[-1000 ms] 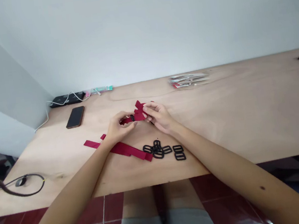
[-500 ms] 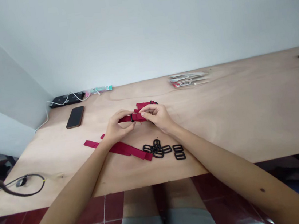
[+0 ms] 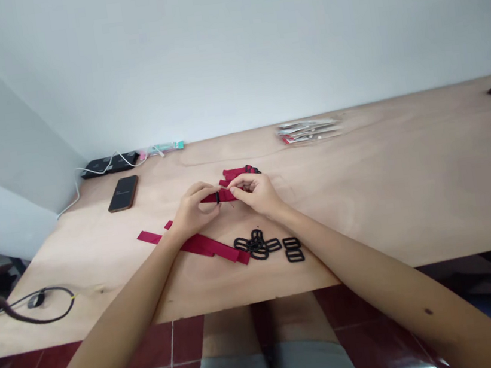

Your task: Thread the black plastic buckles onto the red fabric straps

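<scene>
A short red webbing strap (image 3: 226,195) with a black slide buckle (image 3: 218,198) on it is held above the table between my hands. My left hand (image 3: 195,209) grips the strap and buckle at the left, thumb below and fingers above. At the strap's right part, the thumb and fingertips of my right hand (image 3: 259,194) are pinched. Just behind lie more red straps (image 3: 232,172) with black buckles (image 3: 250,169), partly hidden by my right hand. Nearer me are loose red strap pieces (image 3: 211,247) and a small pile of black slide buckles (image 3: 258,245).
Two more slide buckles (image 3: 293,249) lie right of the pile. A phone (image 3: 123,193), black boxes (image 3: 109,164) with a white cable, and a teal-and-pink packet (image 3: 170,147) sit at the left. Flat packets (image 3: 309,130) rest by the wall. A dark cable (image 3: 59,318) loops at front left.
The strap and buckle have tilted, so the buckle now shows more edge-on. My right fingers have shifted slightly left along the strap. The phone's screen now shows faint text.
</scene>
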`<state>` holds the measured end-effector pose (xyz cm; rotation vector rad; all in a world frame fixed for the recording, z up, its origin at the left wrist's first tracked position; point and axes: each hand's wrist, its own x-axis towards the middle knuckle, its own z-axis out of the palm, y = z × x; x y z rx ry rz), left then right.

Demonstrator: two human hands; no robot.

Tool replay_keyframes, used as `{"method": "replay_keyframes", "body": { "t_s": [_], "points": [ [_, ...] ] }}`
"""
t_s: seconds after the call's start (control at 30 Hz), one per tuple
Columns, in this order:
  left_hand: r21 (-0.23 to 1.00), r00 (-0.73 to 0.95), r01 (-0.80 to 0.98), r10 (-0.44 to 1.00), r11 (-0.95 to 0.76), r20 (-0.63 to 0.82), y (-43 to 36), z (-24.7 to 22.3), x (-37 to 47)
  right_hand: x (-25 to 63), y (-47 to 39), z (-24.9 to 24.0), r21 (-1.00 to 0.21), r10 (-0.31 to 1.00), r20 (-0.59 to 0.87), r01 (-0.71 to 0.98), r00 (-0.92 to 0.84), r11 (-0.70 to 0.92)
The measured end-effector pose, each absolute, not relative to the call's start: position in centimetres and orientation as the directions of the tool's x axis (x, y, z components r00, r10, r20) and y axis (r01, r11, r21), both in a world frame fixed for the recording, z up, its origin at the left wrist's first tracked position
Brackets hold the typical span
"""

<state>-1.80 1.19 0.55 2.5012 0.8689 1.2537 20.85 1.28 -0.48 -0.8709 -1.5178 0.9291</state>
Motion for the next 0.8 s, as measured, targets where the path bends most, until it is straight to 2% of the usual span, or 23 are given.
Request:
{"method": "replay_keyframes", "body": {
  "t_s": [0.2, 0.33, 0.57, 0.8],
  "points": [
    [0.427, 0.461, 0.421, 0.595, -0.800, 0.659, 1.12, 0.54, -1.75, 20.68, 1.24, -0.64, -0.916, 0.908, 0.397, -0.002, -0.132, 0.401],
    [0.432, 0.460, 0.416, 0.594, -0.801, 0.660, 1.07, 0.45, -1.64, 20.54, 1.17, -0.69, -0.909, 0.901, 0.407, 0.030, -0.147, 0.415],
    [0.360, 0.434, 0.509, 0.594, -0.782, 0.678, 1.60, 0.06, -1.55, 20.54, 1.05, -0.18, -0.870, 0.828, 0.487, -0.077, -0.279, 0.486],
    [0.332, 0.424, 0.477, 0.544, -0.814, 0.724, 0.71, 0.38, -1.11, 20.27, 1.01, -0.82, -0.932, 0.881, 0.343, -0.236, -0.325, 0.276]
  ]
}}
